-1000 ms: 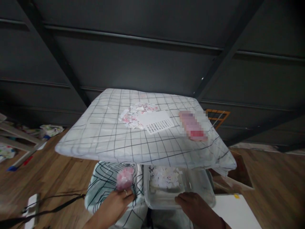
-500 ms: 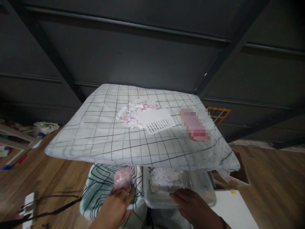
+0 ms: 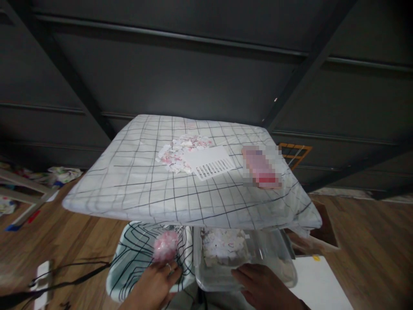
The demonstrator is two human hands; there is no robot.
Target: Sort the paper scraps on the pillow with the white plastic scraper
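My left hand (image 3: 158, 277), with a ring on one finger, is closed at the near end of a pink-and-white bundle (image 3: 166, 246) that looks like a clear bag of small pieces. It is over a pale teal basket (image 3: 121, 269) with a black-lined cloth. My right hand (image 3: 258, 280) lies across the near rim of a clear plastic box (image 3: 222, 285), fingers together and bent over the edge; its thumb is hidden. Inside the box's left part sits a heap of white paper scraps (image 3: 224, 245).
A checked cloth covers the table (image 3: 145, 189). On it lie pink-and-white scraps (image 3: 172, 157), a slotted white card (image 3: 209, 161) and a blurred pink phone-like object (image 3: 261, 168). A dark panelled wall (image 3: 193, 73) stands behind. A power strip (image 3: 41, 282) with cables lies at left.
Both hands have shifted slightly toward me. The clear box has come a little nearer together with my right hand, and the pink bundle sits slightly lower with my left.
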